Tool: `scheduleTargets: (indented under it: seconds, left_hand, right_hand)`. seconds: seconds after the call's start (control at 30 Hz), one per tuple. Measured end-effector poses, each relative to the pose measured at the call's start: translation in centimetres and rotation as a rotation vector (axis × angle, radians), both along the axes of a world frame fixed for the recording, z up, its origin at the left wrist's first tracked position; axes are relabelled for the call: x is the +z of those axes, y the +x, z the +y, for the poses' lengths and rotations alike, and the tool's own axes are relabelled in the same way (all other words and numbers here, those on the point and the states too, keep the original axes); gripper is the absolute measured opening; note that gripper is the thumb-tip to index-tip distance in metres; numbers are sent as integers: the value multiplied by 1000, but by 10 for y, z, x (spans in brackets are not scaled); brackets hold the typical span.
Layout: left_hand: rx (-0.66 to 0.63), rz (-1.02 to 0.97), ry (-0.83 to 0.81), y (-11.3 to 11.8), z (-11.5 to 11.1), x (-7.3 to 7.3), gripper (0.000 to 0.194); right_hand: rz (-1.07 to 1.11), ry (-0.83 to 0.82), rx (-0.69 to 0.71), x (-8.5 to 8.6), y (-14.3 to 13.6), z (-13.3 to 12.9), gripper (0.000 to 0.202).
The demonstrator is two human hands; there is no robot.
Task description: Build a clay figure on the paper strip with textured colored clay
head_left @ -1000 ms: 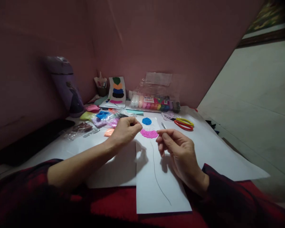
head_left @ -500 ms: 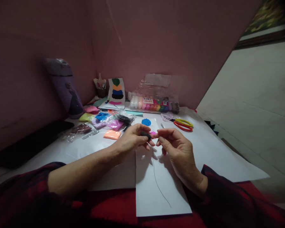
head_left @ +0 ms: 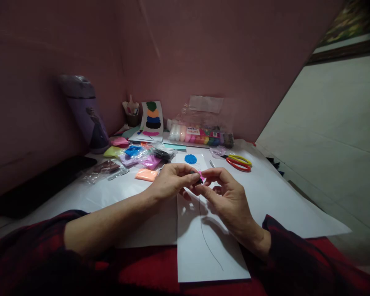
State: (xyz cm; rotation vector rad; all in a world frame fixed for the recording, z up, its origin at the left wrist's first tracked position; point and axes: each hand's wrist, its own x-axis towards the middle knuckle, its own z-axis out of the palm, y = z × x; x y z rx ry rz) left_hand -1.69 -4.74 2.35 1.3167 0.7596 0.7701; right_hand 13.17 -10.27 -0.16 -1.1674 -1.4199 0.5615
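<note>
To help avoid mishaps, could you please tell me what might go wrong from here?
1. The dark lump, pinched in the left hand above the white strip of paper, might slip and mark it.
2. The pink patch shows just past the fingertips; a lowered knuckle could smudge it, if it is soft.
3. The right hand crowds close to the lump, so a bump might loosen the left grip.

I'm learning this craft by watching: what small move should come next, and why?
Perhaps pinch a little off the dark lump: the left hand holds it with an end showing, and the right hand has thumb and forefinger close to that end.
</note>
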Motion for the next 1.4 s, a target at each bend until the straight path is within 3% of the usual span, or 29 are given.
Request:
scheduleTargets:
  seconds: [0.1,0.23,0.37,0.57,0.7,0.87,1.2,1.4]
  left_hand:
    - [-19,32,17,1,-1,-2,29]
    - [-53,7,37,0,-1,-4,39]
    - [-63,-39,59,-1,1,-4,27]
    - [134,-113,55,3,-3,0,10]
    - [253,-211,16,1,0,0,15]
    - [143,-225,24,-4,5,-3,20]
    - [21,-124,24,0,2,-9,25]
    - [-38,-96,37,0,3,-12,28]
  right_hand:
    - [-102,16,13,0,0,0,15]
    - [-71,-14,3,1,0,0,9]
    - [-31,-6,30,0,2,1,7]
    - [232,-34,86,-1,2,6,11]
    - [336,-31,35,-2,3,9,13]
    - [343,-89,13,-3,4,9,12]
    - [268,-35,203,-1,0,7,20]
    - [105,42,126,-5,1,6,20]
